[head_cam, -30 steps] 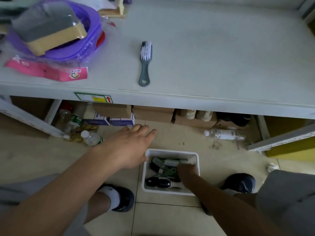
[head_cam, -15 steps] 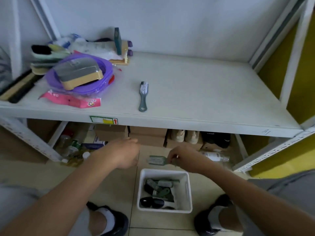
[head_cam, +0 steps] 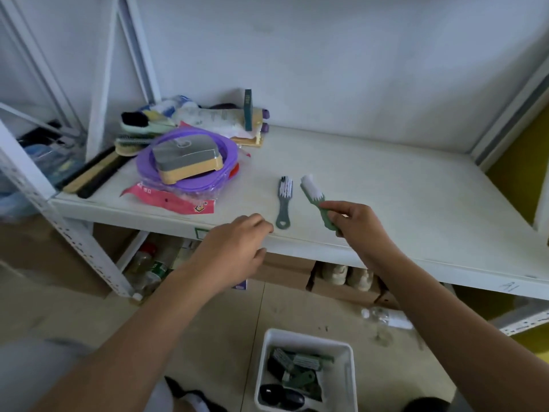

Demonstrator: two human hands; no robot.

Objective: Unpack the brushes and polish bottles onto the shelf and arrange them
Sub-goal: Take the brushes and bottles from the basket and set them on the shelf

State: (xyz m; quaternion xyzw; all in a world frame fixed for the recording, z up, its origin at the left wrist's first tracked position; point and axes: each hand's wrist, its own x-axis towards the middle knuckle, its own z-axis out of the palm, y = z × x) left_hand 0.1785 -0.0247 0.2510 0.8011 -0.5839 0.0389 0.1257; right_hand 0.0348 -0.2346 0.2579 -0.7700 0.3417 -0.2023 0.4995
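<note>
My right hand [head_cam: 361, 226] pinches the brush [head_cam: 314, 200] handle; light, stiff, I judge. Left hand [head_cam: 234, 251] loosely curled, empty.

The shelf [head_cam: 401, 188] lies free to the right of the grey brush [head_cam: 284, 200]; the purple basin [head_cam: 193, 190] crowds its left end.

A purple basin [head_cam: 194, 185] held a sponge [head_cam: 185, 157] at ten o'clock; a clear bottle [head_cam: 386, 318] lay on the floor [head_cam: 208, 337] at four o'clock.
</note>
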